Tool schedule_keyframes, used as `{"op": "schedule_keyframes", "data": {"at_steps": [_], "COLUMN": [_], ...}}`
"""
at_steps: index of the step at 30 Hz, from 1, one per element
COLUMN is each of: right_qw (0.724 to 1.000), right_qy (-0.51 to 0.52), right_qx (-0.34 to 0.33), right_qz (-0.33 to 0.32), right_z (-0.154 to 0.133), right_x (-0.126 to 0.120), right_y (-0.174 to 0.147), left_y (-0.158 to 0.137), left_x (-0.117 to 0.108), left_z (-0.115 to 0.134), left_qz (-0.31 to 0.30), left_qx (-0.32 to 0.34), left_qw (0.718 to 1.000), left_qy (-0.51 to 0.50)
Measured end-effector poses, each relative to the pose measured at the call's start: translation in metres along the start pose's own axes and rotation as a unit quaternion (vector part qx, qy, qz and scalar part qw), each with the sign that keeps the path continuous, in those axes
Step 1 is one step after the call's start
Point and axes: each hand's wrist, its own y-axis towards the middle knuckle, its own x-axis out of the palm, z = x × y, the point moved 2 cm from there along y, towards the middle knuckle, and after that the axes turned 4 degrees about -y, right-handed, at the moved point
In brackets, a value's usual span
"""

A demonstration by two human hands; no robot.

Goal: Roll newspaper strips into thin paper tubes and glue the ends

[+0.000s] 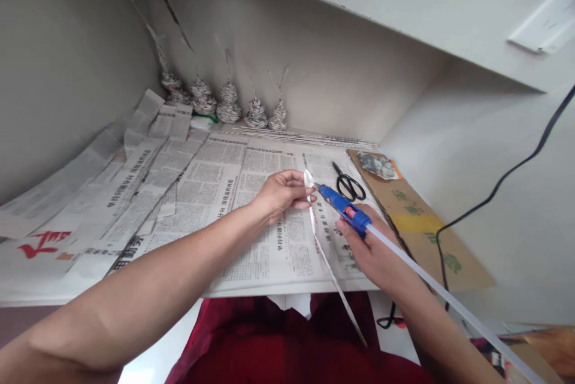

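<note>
My left hand (287, 193) is closed, pinching the upper end of a rolled newspaper strip (327, 261) that hangs down over the table's front edge. My right hand (366, 240) grips a blue glue gun (344, 209), its nozzle pointing left at the pinched end of the strip. A long white glue stick (442, 294) sticks out of the gun's rear toward the lower right. Whether the nozzle touches the paper I cannot tell. Just beyond the gun lie black-handled scissors (350, 186) on the newspaper-covered table (265, 240).
Several woven paper gourds (229, 105) stand along the back wall. Thin paper rods (296, 135) lie in front of them. Cut newspaper strips (130, 177) overlap at left. At right are flattened cardboard (415, 216) with a small packet (378, 165) on it, and a black cord (503, 186).
</note>
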Motion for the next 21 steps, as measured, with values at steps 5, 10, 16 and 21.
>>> {"op": "schedule_keyframes", "data": {"at_steps": [5, 10, 16, 21], "right_qw": [1.0, 1.0, 0.995, 0.972], "right_qy": [-0.005, -0.019, -0.077, -0.183], "right_qx": [-0.002, -0.011, 0.011, 0.119], "right_qz": [0.004, 0.01, 0.062, 0.084], "right_z": [0.003, 0.008, 0.031, 0.082], "right_x": [-0.001, 0.0, -0.01, -0.043], "right_y": [0.0, -0.002, -0.008, -0.024], "left_y": [0.0, -0.001, -0.002, -0.004], "left_x": [0.0, 0.001, 0.002, 0.004], "left_z": [0.001, 0.001, 0.003, 0.006], "left_qz": [0.002, -0.002, -0.005, -0.014], "left_qx": [0.001, -0.001, -0.008, -0.026], "left_qw": [1.0, 1.0, 1.0, 1.0], "left_qy": [0.005, 0.005, 0.005, -0.006]}}
